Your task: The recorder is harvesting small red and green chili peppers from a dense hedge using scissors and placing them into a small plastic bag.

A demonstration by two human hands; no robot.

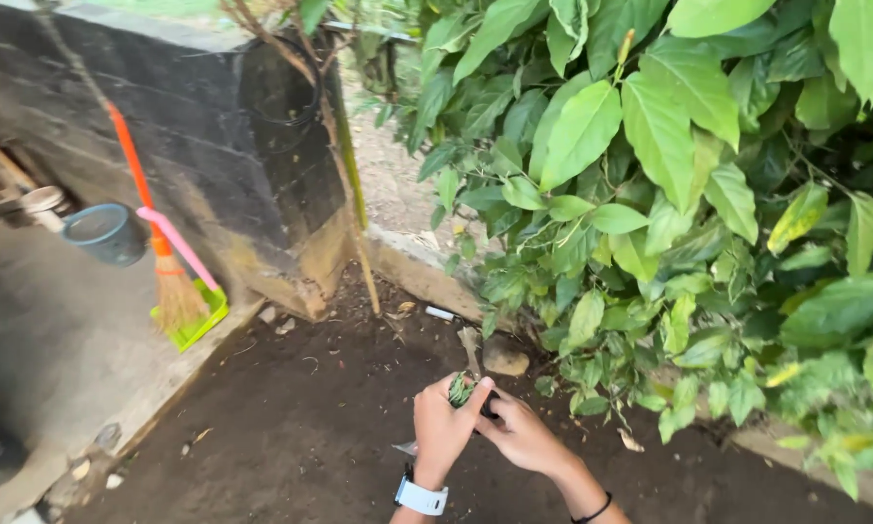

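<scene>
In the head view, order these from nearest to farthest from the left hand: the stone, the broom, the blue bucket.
From the left hand:
1. Stone, just up and right on the soil.
2. Broom, far left, leaning against the dark wall.
3. Blue bucket, farther left, beyond the broom.

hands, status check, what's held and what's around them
Left hand closed on small green plant bundle. Right hand touching it from the side. Bare dark soil below; leafy shrub close at right.
</scene>
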